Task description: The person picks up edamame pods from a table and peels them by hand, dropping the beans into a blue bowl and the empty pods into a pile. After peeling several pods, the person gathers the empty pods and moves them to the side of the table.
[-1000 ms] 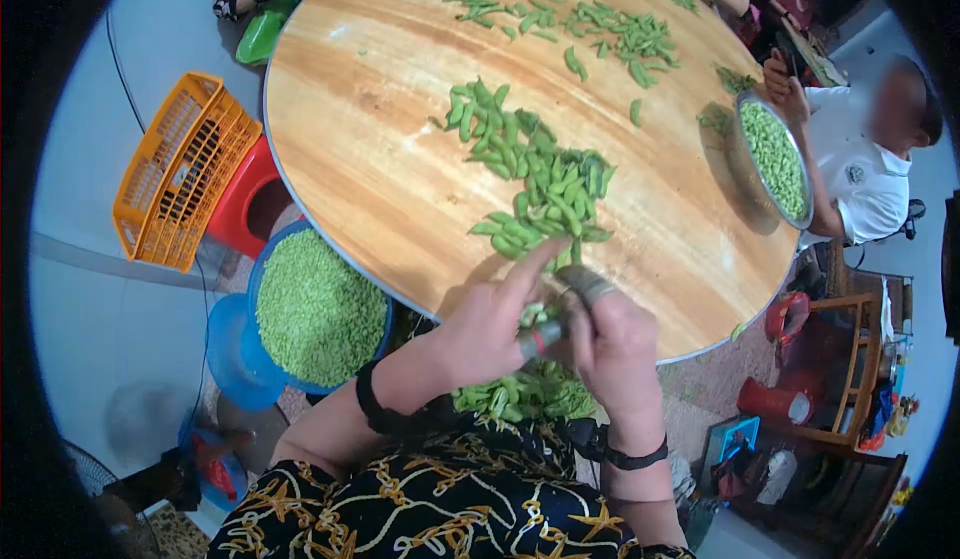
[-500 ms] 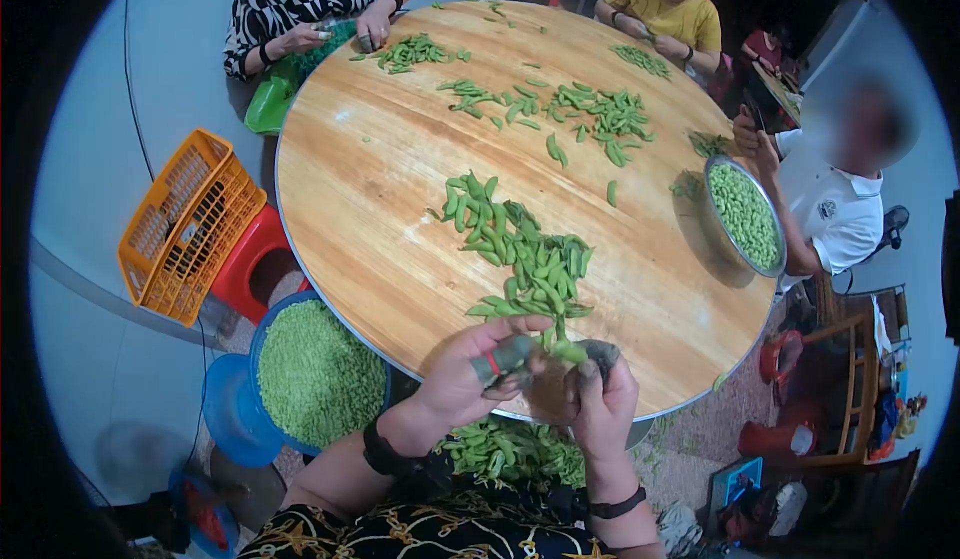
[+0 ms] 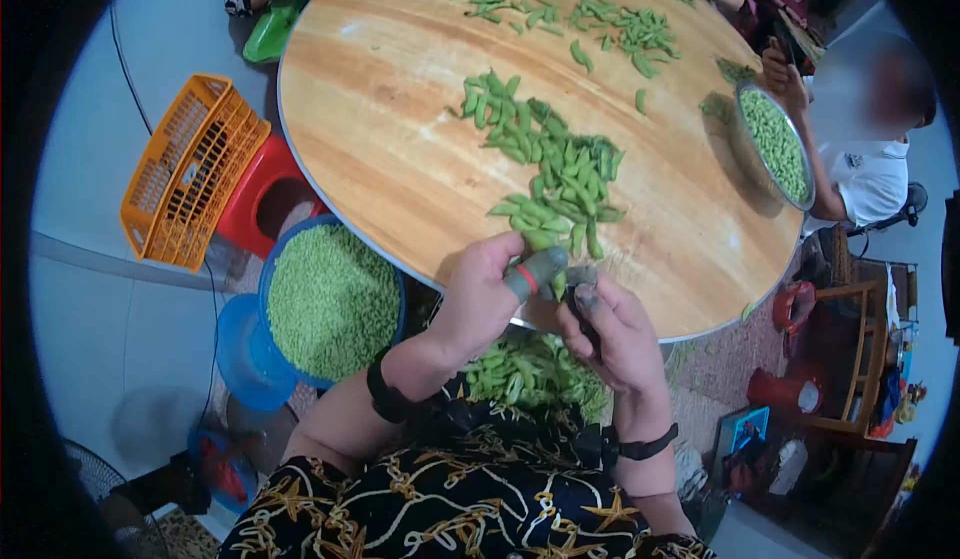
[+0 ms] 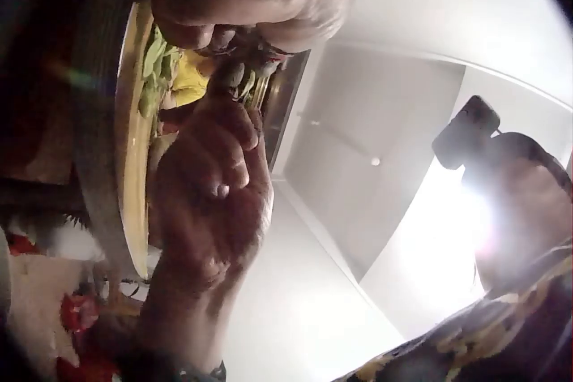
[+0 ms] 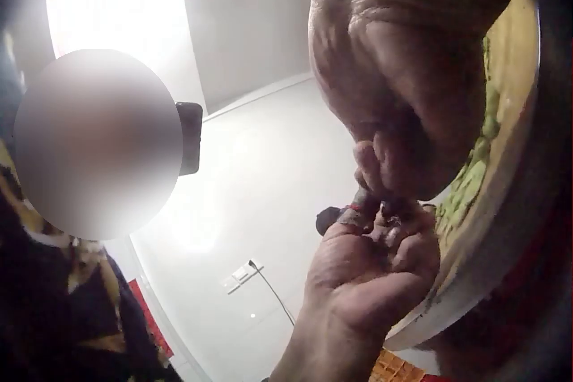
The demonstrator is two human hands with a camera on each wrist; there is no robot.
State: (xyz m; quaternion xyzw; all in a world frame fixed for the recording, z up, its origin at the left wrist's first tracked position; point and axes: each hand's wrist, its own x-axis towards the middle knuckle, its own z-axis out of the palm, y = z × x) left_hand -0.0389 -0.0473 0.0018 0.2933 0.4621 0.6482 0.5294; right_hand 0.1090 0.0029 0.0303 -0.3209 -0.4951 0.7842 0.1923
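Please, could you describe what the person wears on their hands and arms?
The left hand has a grey-green cover with a red band on one digit; the right hand has dark grey finger covers. Both wrists have black straps. The sleeves are black with gold chain print.

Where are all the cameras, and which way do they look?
Head: on the person's head, looking forward and down at the round table and green pods. The left hand, right hand and patterned shirt show.
Left wrist: there, looking past the big, close left hand to the right hand and a bright light.
Right wrist: there, looking past the big, close right hand to the left hand and pale wall.
Shared: both wrist views show both hands and the table's edge.
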